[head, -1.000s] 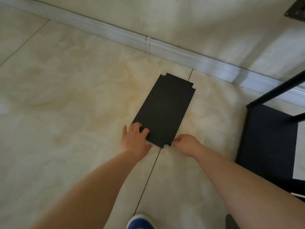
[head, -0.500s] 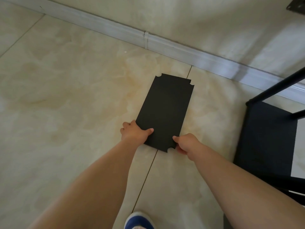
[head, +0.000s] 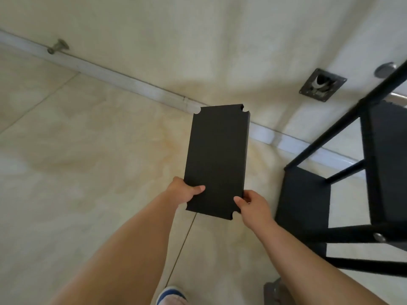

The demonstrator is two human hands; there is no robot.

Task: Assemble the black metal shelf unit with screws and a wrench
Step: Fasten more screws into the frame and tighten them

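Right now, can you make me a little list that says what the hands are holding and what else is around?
left hand: grips the near left edge of the black panel, thumb on top
right hand: grips the panel's near right corner
panel: flat, rectangular, notched corners, held over the floor
shelf frame: black, standing at the right
shoe: blue and white, bottom edge
wall: pale, with a baseboard

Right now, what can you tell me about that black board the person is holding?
The black board is a flat, matte, long rectangle, probably a metal shelf panel, with a rounded notch cut into each corner. It is held above the tiled floor, its far end toward the wall. The left hand and right hand grip its near corners, thumbs on top.
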